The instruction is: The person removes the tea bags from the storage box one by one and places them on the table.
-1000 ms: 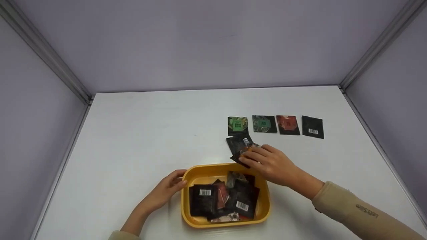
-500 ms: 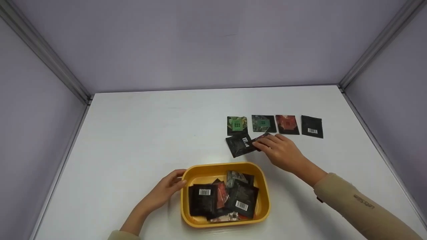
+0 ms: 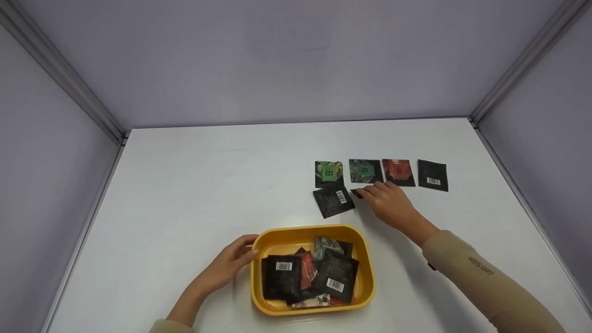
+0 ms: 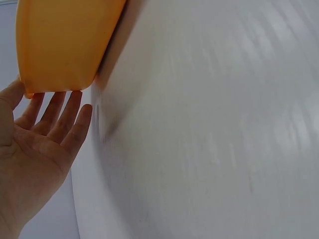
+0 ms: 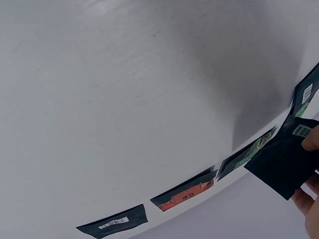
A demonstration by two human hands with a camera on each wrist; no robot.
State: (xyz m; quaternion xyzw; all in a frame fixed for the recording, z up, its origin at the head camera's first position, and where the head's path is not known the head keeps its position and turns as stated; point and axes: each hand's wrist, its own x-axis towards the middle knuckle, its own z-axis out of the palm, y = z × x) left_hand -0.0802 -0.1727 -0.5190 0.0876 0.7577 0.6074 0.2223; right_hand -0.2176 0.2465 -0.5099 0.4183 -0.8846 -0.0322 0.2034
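Observation:
My right hand [image 3: 386,203] pinches a flat black sachet [image 5: 284,162] by its edge. In the right wrist view the sachet's barcode side shows, thumb on that face and fingers behind. It hangs close over the table, just right of a black barcode-side-up sachet [image 3: 333,202] and below the row of sachets. My left hand [image 3: 226,263] holds the left end of a yellow plastic tub [image 3: 368,273]. In the left wrist view the thumb is at the tub's rim and the fingertips touch its outer wall. Several black and red sachets [image 3: 283,282] lie piled inside the tub.
Along the row lie a light-green sachet [image 3: 329,174], a dark-green one [image 3: 366,171], a red one [image 3: 398,172] and a black barcode-side-up one [image 3: 433,175]. The white table [image 3: 199,194] is bounded by pale panels [image 3: 296,60] at the back and both sides.
My right hand has carried the sachet from above the tub up and right, beside the lower black sachet, and has turned it edge-on to the head view. The left hand and tub stay put.

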